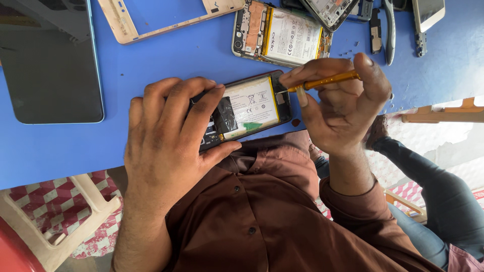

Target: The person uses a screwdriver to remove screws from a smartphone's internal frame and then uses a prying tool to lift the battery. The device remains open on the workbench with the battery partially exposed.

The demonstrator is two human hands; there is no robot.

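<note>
An opened black phone, back cover off and its white battery showing, lies at the near edge of the blue table. My left hand grips its left end, fingers across the top and thumb under the near side. My right hand pinches a thin orange screwdriver between thumb and fingers. The tool lies almost level, its tip touching the phone's right end. My brown shirt fills the bottom of the view.
On the table's far side lie a dark screen panel, a beige phone frame, a second opened phone with a white battery, loose parts and tiny screws. A white plastic stool stands lower left. Another person's jeans-clad leg is at right.
</note>
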